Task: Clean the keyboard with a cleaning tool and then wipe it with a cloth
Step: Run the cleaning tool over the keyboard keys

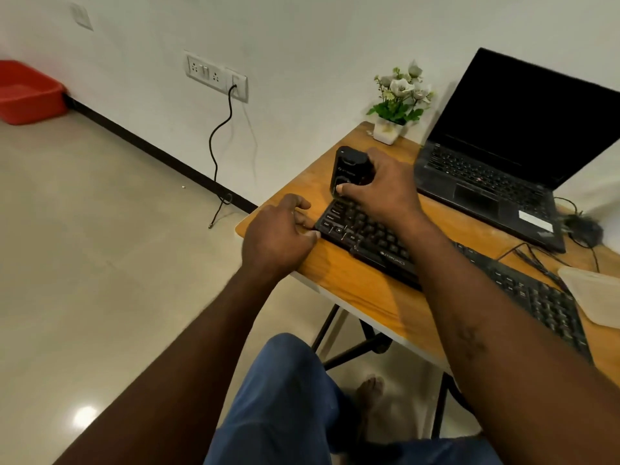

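A long black keyboard (379, 236) lies along the wooden table (352, 283). My right hand (379, 186) grips a black cleaning tool (349, 169) standing upright on the keyboard's far left corner. My left hand (281, 229) holds the keyboard's left end, thumb and fingers curled at its edge. My right forearm hides the keyboard's middle. A pale cloth (593, 293) lies at the table's right, over the keyboard's far end.
An open black laptop (503, 162) stands behind the keyboard, beside a small potted plant (396, 105). Cables and a mouse (583, 226) lie at right. A wall socket (218, 75) with a hanging cord and a red tub (27, 92) are to the left.
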The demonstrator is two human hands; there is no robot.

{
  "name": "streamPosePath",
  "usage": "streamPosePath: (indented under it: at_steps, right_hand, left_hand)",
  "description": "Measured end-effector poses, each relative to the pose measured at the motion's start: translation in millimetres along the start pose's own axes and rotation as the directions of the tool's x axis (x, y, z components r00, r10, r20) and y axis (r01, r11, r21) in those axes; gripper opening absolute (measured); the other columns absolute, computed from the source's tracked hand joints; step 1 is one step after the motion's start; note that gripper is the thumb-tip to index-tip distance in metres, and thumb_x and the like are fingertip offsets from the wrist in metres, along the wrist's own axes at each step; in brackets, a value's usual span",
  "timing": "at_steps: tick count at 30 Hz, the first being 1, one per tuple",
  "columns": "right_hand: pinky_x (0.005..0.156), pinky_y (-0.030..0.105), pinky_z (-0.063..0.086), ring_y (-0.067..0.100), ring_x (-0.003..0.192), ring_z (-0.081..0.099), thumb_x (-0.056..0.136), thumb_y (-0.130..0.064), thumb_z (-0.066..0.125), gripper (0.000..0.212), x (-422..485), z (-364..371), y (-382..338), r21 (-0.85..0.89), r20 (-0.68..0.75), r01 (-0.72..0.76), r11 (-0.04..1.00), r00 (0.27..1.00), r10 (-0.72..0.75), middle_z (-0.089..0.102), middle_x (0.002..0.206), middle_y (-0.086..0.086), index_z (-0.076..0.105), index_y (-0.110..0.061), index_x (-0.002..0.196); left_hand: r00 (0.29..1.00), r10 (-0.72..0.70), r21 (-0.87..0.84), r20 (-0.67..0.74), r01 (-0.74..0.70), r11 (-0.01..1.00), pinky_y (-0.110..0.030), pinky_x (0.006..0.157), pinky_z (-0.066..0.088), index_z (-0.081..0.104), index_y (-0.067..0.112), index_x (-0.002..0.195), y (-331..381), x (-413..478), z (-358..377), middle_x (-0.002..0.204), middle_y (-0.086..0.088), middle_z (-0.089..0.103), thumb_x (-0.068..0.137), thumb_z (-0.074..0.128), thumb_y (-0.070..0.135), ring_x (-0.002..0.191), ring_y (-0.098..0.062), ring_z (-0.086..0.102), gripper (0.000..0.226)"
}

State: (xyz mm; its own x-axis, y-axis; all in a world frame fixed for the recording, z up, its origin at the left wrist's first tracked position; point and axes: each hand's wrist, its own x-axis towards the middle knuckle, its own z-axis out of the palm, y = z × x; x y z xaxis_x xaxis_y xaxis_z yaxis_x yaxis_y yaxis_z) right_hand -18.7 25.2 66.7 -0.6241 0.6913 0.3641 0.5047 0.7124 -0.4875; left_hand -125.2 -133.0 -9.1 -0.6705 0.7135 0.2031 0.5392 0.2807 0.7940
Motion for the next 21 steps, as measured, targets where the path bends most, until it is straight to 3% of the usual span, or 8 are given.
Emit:
streamPosePath:
  at_steps: [4, 8, 11, 14, 18, 21]
  right_hand:
    - [0.072, 0.025, 0.042, 0.020, 0.098, 0.064, 0.076, -0.034, 0.087, 0.045, 28.2, 9.1, -0.2, -0.114, 0.053, -0.006, 0.993, 0.999, 0.012, 0.072, 0.112, 0.004, 0.067, -0.020, 0.114]
    - [0.075, 0.029, 0.047, 0.021, 0.101, 0.063, 0.073, -0.036, 0.086, 0.046, 31.6, 7.9, -13.9, -0.210, 0.209, 0.087, 0.974, 0.977, -0.042, 0.072, 0.111, 0.003, 0.070, -0.021, 0.113]
    - [0.076, 0.029, 0.052, 0.015, 0.095, 0.064, 0.073, -0.037, 0.087, 0.046, 20.3, 2.8, -28.5, -0.174, 0.326, 0.177, 0.969, 0.939, -0.113, 0.073, 0.106, -0.002, 0.072, -0.022, 0.114]
    - [0.065, 0.021, 0.047, 0.011, 0.088, 0.062, 0.072, -0.035, 0.088, 0.041, 8.5, -2.1, -34.5, -0.145, 0.367, 0.218, 0.965, 0.918, -0.152, 0.070, 0.098, -0.009, 0.069, -0.028, 0.107]
    - [0.065, 0.021, 0.045, 0.005, 0.085, 0.063, 0.070, -0.036, 0.090, 0.036, -1.5, -11.4, -41.1, -0.085, 0.474, 0.202, 0.976, 0.870, -0.139, 0.068, 0.091, -0.014, 0.062, -0.036, 0.092]
    - [0.069, 0.021, 0.048, 0.004, 0.087, 0.064, 0.072, -0.033, 0.091, 0.036, 3.9, -23.4, -37.9, -0.003, 0.457, 0.137, 0.991, 0.881, -0.120, 0.069, 0.092, -0.014, 0.064, -0.034, 0.096]
  left_hand:
    - [1.000, 0.012, 0.028, -0.005, -0.011, 1.000, -0.038, 0.083, 0.056, 0.058, 0.033, 0.123, -2.7, 2.0, 2.2, 0.095, 0.018, 0.070, 0.071, 0.088, 0.052, 0.098, -0.007, 0.064, 0.063]
    - [0.999, 0.020, 0.086, -0.043, -0.016, 0.996, -0.040, 0.080, 0.055, 0.055, 0.035, 0.117, -3.1, 3.1, 6.1, 0.088, 0.020, 0.065, 0.071, 0.087, 0.058, 0.100, -0.012, 0.061, 0.060]
    - [0.997, 0.024, 0.096, -0.075, -0.017, 0.995, -0.035, 0.074, 0.048, 0.055, 0.033, 0.116, -4.3, 1.9, 6.7, 0.087, 0.018, 0.064, 0.073, 0.086, 0.057, 0.101, -0.012, 0.057, 0.059]
    - [0.994, 0.007, 0.102, -0.106, 0.004, 0.995, -0.032, 0.071, 0.041, 0.051, 0.030, 0.120, -3.2, 0.8, 6.3, 0.093, 0.014, 0.063, 0.069, 0.088, 0.059, 0.101, -0.012, 0.052, 0.069]
    - [0.992, -0.004, 0.128, -0.129, 0.021, 0.992, -0.032, 0.068, 0.043, 0.046, 0.027, 0.124, -5.0, 1.4, 7.1, 0.106, 0.002, 0.062, 0.064, 0.090, 0.060, 0.099, -0.017, 0.055, 0.082]
    - [0.993, 0.017, 0.128, -0.116, -0.002, 0.992, -0.032, 0.069, 0.043, 0.046, 0.029, 0.122, -4.9, 1.1, 6.8, 0.100, 0.008, 0.062, 0.065, 0.089, 0.061, 0.101, -0.016, 0.053, 0.079]
